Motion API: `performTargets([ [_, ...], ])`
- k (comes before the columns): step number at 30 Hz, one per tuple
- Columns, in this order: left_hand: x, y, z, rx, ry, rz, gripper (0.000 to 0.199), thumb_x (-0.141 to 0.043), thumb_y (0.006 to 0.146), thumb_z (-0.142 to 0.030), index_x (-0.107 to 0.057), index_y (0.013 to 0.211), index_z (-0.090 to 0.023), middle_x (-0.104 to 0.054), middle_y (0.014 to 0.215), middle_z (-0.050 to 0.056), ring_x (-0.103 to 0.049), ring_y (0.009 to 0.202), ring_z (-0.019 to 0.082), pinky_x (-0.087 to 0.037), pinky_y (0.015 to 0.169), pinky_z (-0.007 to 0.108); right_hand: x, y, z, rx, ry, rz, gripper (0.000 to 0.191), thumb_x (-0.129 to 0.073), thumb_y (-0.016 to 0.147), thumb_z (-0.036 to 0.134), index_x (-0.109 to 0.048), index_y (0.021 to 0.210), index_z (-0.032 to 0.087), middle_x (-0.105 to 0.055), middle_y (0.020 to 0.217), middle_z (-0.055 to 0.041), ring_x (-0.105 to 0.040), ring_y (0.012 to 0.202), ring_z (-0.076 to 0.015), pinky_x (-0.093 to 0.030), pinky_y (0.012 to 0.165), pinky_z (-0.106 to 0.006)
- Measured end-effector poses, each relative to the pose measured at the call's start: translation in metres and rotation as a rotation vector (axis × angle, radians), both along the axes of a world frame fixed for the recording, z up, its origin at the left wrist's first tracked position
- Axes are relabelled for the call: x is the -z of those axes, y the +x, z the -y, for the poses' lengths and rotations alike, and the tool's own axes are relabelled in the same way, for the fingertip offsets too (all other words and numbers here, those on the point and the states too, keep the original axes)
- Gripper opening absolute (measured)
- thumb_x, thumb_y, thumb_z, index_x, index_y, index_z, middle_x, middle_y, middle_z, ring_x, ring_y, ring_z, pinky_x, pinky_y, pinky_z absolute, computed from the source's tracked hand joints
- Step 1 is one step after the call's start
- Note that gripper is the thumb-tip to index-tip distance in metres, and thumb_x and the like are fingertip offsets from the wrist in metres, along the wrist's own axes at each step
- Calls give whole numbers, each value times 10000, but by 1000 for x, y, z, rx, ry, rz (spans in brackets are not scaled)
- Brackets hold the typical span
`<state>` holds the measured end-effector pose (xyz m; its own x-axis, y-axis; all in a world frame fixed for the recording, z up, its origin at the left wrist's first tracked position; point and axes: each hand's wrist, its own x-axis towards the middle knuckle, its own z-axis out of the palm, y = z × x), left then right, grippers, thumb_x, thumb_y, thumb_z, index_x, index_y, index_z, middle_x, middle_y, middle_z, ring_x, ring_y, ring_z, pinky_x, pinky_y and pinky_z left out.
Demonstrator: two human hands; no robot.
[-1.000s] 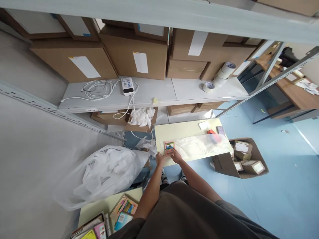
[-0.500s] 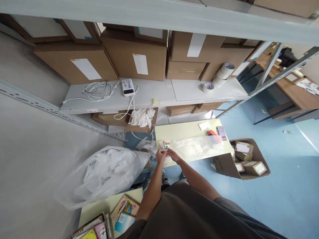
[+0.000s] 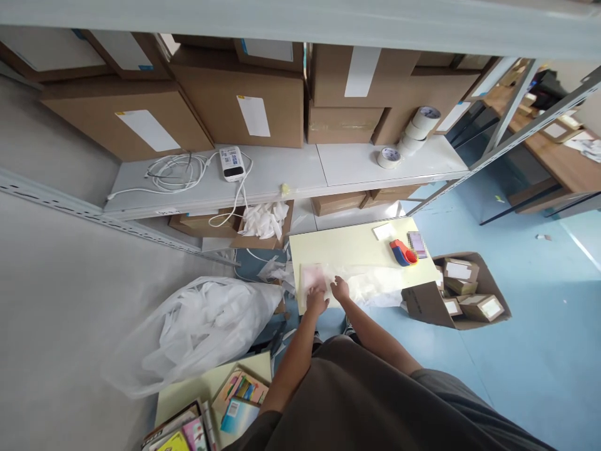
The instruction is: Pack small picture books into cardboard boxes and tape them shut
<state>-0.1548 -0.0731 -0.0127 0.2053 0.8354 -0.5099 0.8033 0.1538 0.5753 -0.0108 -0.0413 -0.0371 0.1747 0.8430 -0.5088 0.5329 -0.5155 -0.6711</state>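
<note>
A flat pinkish piece, probably a book, lies at the left end of the pale yellow table beneath translucent white film. My left hand rests on its near edge, fingers laid out flat. Just right of it, my right hand is above the film with its fingers apart and nothing seen in them. From there the crumpled white wrapping sheet stretches right, hanging a little over the table's front edge. A red and blue tape dispenser stands near the right end.
A white card and a blurred purple item lie at the back right. On the floor, an open carton holds several small boxes. Left is a big bag of white wrapping; books lie behind it. Shelving faces me.
The book has gone from upright between both hands to flat under film. My hands have separated, the right shifting right. The film's far end has pulled off the tape dispenser.
</note>
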Motion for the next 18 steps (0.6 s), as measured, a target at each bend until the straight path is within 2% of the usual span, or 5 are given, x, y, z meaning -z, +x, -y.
performTargets([
  [4, 8, 2, 5, 68, 13, -29, 361, -684, 866, -204, -753, 1221, -185, -433, 1670, 182, -317, 1565, 435, -343, 1222, 562, 0, -1, 5, -77, 45, -67, 521, -613, 863, 298, -689, 1374, 237, -696, 1434, -94, -615, 1359, -306, -442, 1181, -429],
  [8, 10, -10, 3, 14, 108, 96, 397, -632, 839, -108, -754, 1212, -168, -624, 1483, 192, -464, 1483, 357, -346, 1245, 479, 8, -23, 1, -75, -42, -271, 420, -655, 857, 338, -746, 1257, 245, -762, 1293, -84, -655, 1282, -319, -468, 1147, -478],
  [10, 12, -22, -1, -118, 142, 110, 462, -572, 847, -74, -729, 1269, -176, -667, 1425, 162, -506, 1449, 300, -351, 1246, 421, 13, -30, -1, -41, -73, -319, 384, -658, 863, 385, -761, 1204, 242, -783, 1214, -90, -678, 1222, -326, -497, 1101, -502],
  [14, 16, -48, -13, -554, 66, 43, 456, -560, 857, -105, -695, 1286, -182, -704, 1361, 149, -613, 1334, 279, -453, 1141, 377, 18, -32, -2, 22, -90, -381, 455, -625, 887, 452, -739, 1262, 222, -765, 1250, -124, -690, 1196, -304, -535, 1034, -467],
  [18, 20, -67, -28, -660, -76, 112, 247, -659, 847, -206, -714, 1088, -197, -785, 1057, 85, -730, 1051, 265, -534, 903, 315, 17, -30, -2, 207, -109, -611, 533, -660, 854, 514, -728, 1280, 201, -763, 1227, -148, -698, 1170, -287, -545, 992, -432],
])
